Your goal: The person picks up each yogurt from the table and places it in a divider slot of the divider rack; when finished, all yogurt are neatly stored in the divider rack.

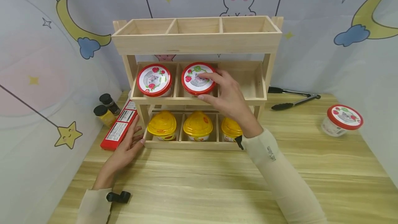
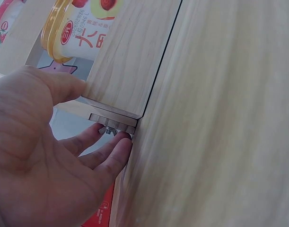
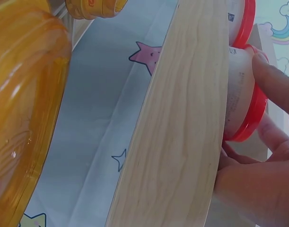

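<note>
A three-tier wooden rack (image 1: 199, 101) stands on the table. My left hand (image 1: 125, 151) grips its lower left front corner; in the left wrist view the thumb lies on the front board (image 2: 130, 56), the fingers by a wing nut (image 2: 108, 130). My right hand (image 1: 230, 96) holds a red-lidded tub (image 1: 193, 83) in the middle compartment of the middle tier, one finger over the lid and the thumb at its front edge. Another red-lidded tub (image 1: 154, 80) sits in the compartment to its left. The right compartment of that tier holds nothing.
Yellow-lidded cups (image 1: 198, 127) fill the bottom tier. A red-lidded tub (image 1: 342, 120) stands at the far right, near black-tipped tongs (image 1: 295, 100). Left of the rack are a red box (image 1: 119, 127) and two black-capped jars (image 1: 109, 103). The top tier (image 1: 196, 44) has three compartments.
</note>
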`<move>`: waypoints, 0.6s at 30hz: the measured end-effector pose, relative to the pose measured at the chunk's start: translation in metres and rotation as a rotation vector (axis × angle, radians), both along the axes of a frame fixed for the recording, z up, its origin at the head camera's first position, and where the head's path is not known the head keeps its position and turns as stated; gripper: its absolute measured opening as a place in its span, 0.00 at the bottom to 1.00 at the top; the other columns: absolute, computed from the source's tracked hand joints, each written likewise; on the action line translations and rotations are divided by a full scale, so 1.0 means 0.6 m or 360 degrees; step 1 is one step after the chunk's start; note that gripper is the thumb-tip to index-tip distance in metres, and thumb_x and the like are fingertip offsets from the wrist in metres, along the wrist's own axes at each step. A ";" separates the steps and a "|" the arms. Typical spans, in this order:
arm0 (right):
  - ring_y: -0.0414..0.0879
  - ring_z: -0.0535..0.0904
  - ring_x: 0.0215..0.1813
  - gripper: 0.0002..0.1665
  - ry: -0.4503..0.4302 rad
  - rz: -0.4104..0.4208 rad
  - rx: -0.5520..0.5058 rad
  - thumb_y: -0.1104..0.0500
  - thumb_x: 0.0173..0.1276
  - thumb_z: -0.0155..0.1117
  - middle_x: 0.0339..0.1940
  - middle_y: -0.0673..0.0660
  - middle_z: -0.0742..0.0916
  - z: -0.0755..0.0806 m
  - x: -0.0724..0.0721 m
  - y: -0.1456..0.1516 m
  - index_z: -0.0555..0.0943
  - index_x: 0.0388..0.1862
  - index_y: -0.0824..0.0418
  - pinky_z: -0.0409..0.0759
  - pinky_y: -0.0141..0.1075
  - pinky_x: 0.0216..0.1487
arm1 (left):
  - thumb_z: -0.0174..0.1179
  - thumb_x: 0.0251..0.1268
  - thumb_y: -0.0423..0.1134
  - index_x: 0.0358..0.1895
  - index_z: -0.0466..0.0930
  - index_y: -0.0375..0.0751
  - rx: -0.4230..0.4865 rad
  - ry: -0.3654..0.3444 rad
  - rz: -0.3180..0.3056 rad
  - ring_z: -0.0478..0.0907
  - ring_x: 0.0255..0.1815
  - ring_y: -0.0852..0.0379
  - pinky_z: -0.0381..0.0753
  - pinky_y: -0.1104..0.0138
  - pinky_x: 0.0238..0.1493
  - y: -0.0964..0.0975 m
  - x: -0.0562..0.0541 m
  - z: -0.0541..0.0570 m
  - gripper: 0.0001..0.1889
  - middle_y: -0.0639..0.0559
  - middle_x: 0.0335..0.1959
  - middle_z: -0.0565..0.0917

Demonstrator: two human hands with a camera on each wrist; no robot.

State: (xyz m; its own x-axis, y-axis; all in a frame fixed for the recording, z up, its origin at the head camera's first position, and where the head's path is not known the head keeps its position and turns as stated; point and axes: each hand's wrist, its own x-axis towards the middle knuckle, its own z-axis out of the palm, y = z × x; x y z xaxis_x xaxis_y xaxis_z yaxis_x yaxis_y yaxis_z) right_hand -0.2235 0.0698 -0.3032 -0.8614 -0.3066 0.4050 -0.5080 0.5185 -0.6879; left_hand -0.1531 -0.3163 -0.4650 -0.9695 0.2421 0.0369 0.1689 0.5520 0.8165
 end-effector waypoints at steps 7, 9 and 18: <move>0.60 0.73 0.78 0.40 0.0029 0.0037 -0.0007 0.56 0.64 0.82 0.80 0.63 0.75 -0.003 -0.001 0.004 0.80 0.75 0.50 0.75 0.58 0.79 | 0.52 0.86 0.36 0.89 0.26 0.69 0.0009 -0.0004 0.0004 0.69 0.77 0.20 0.74 0.39 0.77 0.002 0.000 0.004 0.48 0.26 0.84 0.54; 0.58 0.73 0.78 0.43 0.0045 0.0050 -0.0025 0.56 0.63 0.83 0.79 0.62 0.76 -0.003 0.000 0.008 0.78 0.77 0.49 0.75 0.57 0.79 | 0.52 0.86 0.36 0.89 0.26 0.70 0.0017 -0.0004 0.0002 0.68 0.77 0.19 0.70 0.32 0.76 0.002 0.000 0.003 0.48 0.25 0.84 0.54; 0.52 0.72 0.80 0.47 0.0131 0.0034 -0.0149 0.56 0.61 0.86 0.78 0.55 0.80 -0.002 0.025 0.049 0.75 0.78 0.55 0.71 0.56 0.82 | 0.52 0.86 0.36 0.89 0.27 0.68 0.0015 -0.0007 -0.0001 0.69 0.77 0.20 0.73 0.38 0.76 0.001 0.001 0.006 0.48 0.26 0.84 0.55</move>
